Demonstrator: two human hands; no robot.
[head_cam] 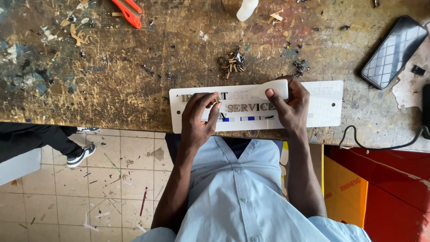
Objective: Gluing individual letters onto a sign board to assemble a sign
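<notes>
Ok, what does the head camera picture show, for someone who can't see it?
A person's left hand and right hand press on a white sign plate lying on a scratched workbench. A phone and red utility knife lie nearby.

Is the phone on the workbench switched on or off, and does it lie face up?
Face up and apparently off: the phone shows a dark screen that only reflects a bright grid.

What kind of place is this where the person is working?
Probably a small sign-making workshop. The wooden workbench is scratched and paint-stained, a white sign plate with cut-out letters lies on it under both hands, and a red utility knife and little offcut scraps lie nearby.
</notes>
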